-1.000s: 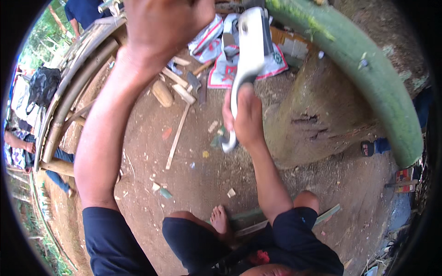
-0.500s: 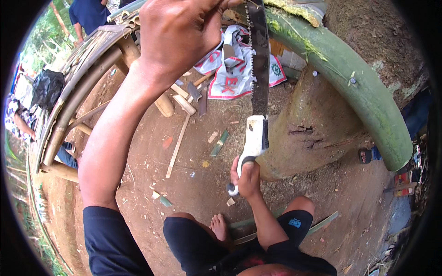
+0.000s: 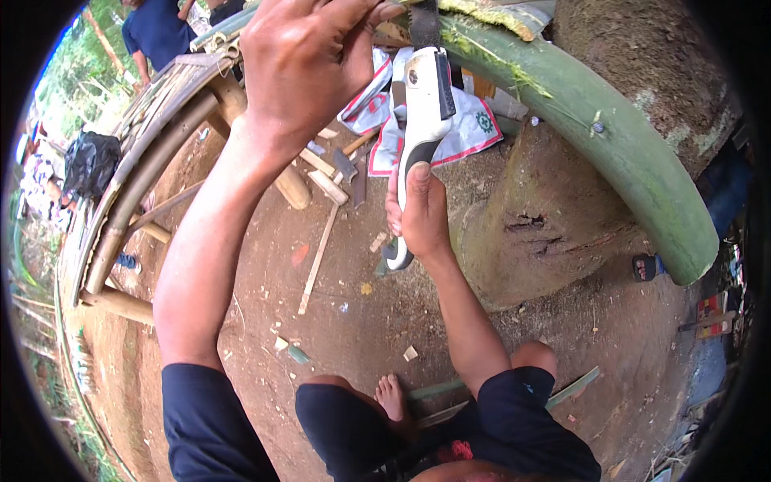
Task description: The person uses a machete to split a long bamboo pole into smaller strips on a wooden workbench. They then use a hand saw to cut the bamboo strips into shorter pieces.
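Note:
My right hand (image 3: 420,210) is wrapped round the white and black handle of a hand saw (image 3: 428,96). Its dark toothed blade points away from me, with only a short length showing at the top edge of the view. Across the upper right runs a thick green bamboo pole (image 3: 610,145), its skin scraped beside the blade. My left hand (image 3: 301,68) is at the top, just left of the blade, with fingers curled and thumb stretched toward it. Whatever those fingers grip is hidden or cut off.
A big tree trunk or stump (image 3: 546,233) stands under the pole. A printed white sack (image 3: 474,132) and a hammer (image 3: 344,165) lie on the dirt ground amid wood scraps. At left is a bamboo bench (image 3: 152,193) with a black plastic bag (image 3: 91,163). Other people stand nearby.
My right hand has pushed the saw forward, away from me, so its handle is now close to the pole and most of the blade has left view. My left hand stays near its place.

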Action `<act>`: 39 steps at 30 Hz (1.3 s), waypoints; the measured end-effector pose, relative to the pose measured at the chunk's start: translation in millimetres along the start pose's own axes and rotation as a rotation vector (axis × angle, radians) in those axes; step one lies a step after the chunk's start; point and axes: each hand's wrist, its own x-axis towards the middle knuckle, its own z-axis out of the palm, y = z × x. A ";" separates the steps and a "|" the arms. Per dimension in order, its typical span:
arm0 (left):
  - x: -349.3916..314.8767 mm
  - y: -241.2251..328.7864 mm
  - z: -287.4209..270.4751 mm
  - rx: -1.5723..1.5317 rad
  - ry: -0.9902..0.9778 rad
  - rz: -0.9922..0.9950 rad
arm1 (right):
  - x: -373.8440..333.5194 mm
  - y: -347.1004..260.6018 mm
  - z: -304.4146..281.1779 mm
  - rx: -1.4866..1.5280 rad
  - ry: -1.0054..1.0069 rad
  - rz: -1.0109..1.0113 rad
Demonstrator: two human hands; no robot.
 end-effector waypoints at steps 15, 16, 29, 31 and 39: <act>3.4 -16.5 -10.8 0.043 -0.014 0.101 | -91.5 43.5 14.9 0.079 0.262 0.075; -7.5 -18.6 -11.4 0.084 -0.076 0.079 | -79.4 40.2 14.7 -0.057 0.191 0.048; 0.5 -3.1 -0.9 -0.019 0.011 0.052 | -1.0 19.8 19.1 0.058 0.017 -0.047; 1.0 -0.2 -1.6 -0.029 -0.031 0.012 | -8.3 8.6 17.2 0.067 0.047 -0.081; 8.2 -5.5 -4.9 0.033 -0.051 0.028 | -15.4 21.6 12.9 0.107 0.040 -0.012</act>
